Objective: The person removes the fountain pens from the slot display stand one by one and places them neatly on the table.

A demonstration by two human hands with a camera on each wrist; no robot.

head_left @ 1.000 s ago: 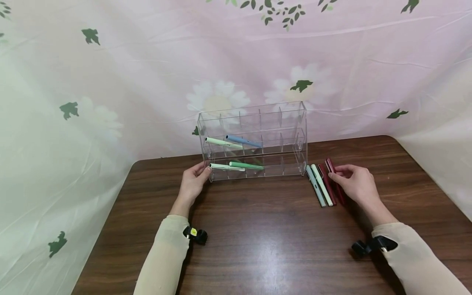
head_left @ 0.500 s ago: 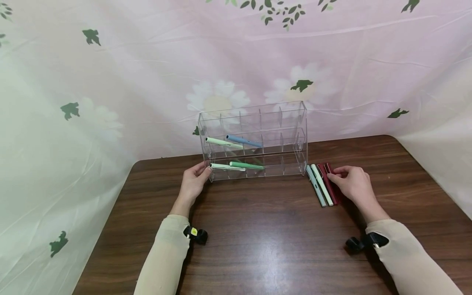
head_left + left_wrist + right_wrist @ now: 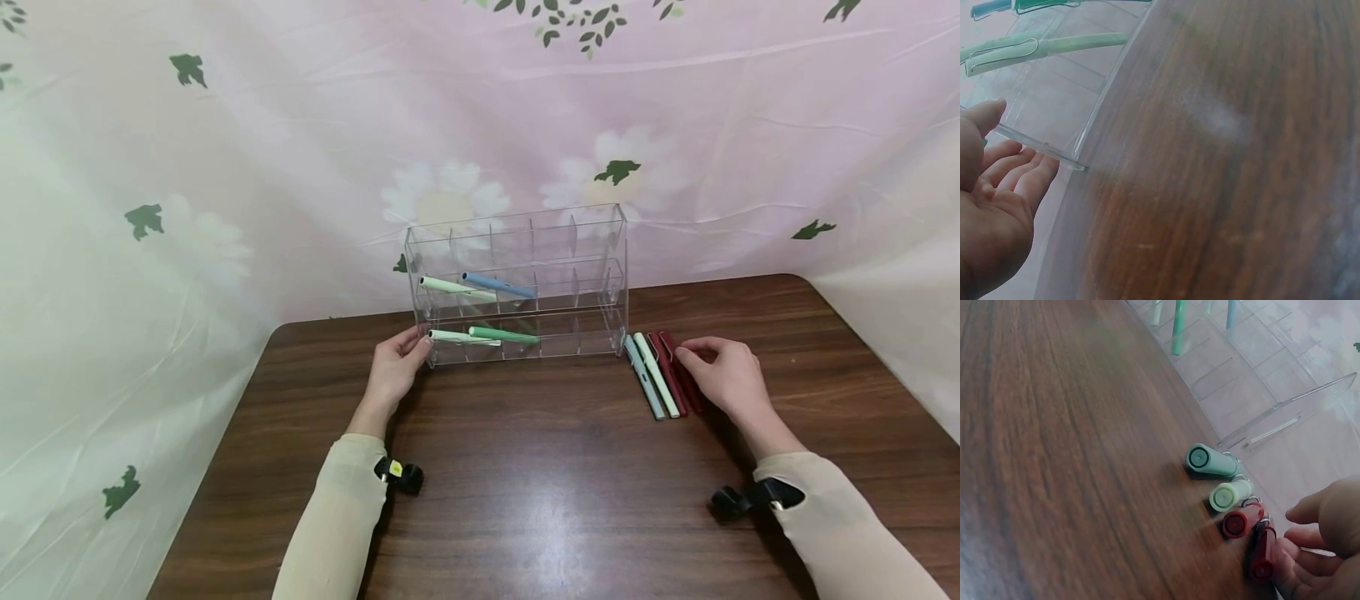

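Note:
My left hand (image 3: 393, 371) holds the left end of a clear acrylic pen organizer (image 3: 577, 343), with the thumb and fingers (image 3: 1038, 181) on either side of its side panel. A light green pen (image 3: 448, 287) and a blue pen (image 3: 501, 286) slant in the upper tier. Another pale green pen (image 3: 453, 337) and a green pen (image 3: 504, 335) lie in the lower one. My right hand (image 3: 727, 375) is beside a dark red pen (image 3: 1264, 553), its fingers against the pen's side and its thumb apart. To that pen's left lie a red pen (image 3: 1238, 524), a light green pen (image 3: 1225, 497) and a grey-blue pen (image 3: 1210, 461).
The brown wood-grain table (image 3: 525, 483) spreads in front of the organizer. A pale floral cloth (image 3: 315, 167) hangs behind and along the sides. Each wrist wears a black camera strap (image 3: 397, 475).
My right hand brought the dark red pen leftward against the row of pens, then shifted slightly right, its thumb coming off the pen. My left hand has stayed at the organizer.

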